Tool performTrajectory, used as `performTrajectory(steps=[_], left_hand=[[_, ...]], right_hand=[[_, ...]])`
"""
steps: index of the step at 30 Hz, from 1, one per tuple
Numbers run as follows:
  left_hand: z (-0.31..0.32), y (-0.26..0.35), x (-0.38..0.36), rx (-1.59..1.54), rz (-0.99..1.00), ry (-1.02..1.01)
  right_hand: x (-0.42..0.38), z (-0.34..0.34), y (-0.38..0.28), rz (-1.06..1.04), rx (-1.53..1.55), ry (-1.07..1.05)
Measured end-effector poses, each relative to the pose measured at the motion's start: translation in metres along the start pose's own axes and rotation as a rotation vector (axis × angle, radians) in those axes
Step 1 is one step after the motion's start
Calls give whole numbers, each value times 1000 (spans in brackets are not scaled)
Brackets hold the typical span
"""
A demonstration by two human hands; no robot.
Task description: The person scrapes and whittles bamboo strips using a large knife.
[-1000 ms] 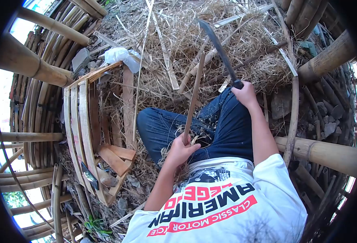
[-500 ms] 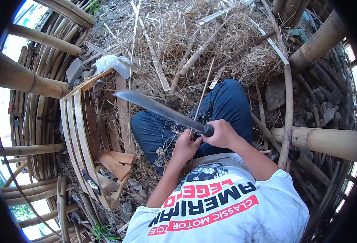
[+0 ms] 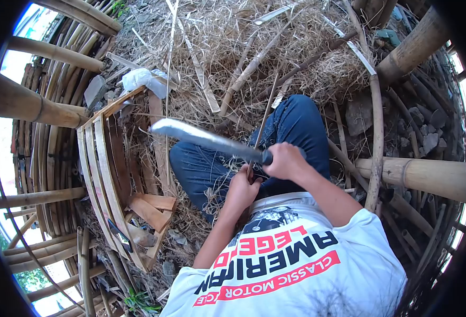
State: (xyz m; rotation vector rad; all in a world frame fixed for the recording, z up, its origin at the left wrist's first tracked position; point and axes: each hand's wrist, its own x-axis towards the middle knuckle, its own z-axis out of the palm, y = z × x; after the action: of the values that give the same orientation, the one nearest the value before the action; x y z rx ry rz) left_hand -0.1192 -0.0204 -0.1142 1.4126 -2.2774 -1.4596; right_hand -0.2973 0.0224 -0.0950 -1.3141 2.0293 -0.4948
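Note:
A large machete with a dark handle points to the left across my lap. My right hand is wrapped round its handle. Below and left of it, my left hand is closed on the lower end of a thin bamboo strip, which runs up and away between my knees. The blade crosses the strip just above my left hand; whether they touch I cannot tell. Curled shavings lie on my blue trousers.
A slatted wooden crate stands at the left, with a white plastic bag by its far corner. Fibrous shavings and bamboo strips cover the ground ahead. Thick bamboo poles and stones lie at the right.
My right hand has moved slightly up and to the right with the machete, whose blade shows a brighter face. My left hand still holds the strip and has barely shifted.

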Motion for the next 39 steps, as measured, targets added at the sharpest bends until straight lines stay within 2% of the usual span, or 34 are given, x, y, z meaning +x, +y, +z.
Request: performTrajectory(steps=[3,9,13,21,27,33,35,37,38,39], left_hand=[[-6,2,-11,-57,-40,-53],[-3,3,-14,-53,-58,-56],[-3,-1,-19,-63,-72,-63],[1,-3,-27,-10,-64,-99],[2,-4,-28,23,-41,-105],[1,1,-28,60,-44,-109],[0,6,-29,82,-43,-105],[-6,14,-33,33,-39,-81],[-9,18,-34,34,-44,-75],[-10,23,-33,50,-41,-81]], right_hand=[[25,-13,15,132,13,38],[45,-30,25,136,-81,25],[55,-39,26,212,-55,55],[87,-57,71,312,-155,75],[107,-63,101,335,-19,37],[114,-59,109,364,-22,71],[120,-56,123,333,5,149],[121,-63,127,429,245,111],[118,-62,127,342,320,177],[120,-59,133,396,296,200]])
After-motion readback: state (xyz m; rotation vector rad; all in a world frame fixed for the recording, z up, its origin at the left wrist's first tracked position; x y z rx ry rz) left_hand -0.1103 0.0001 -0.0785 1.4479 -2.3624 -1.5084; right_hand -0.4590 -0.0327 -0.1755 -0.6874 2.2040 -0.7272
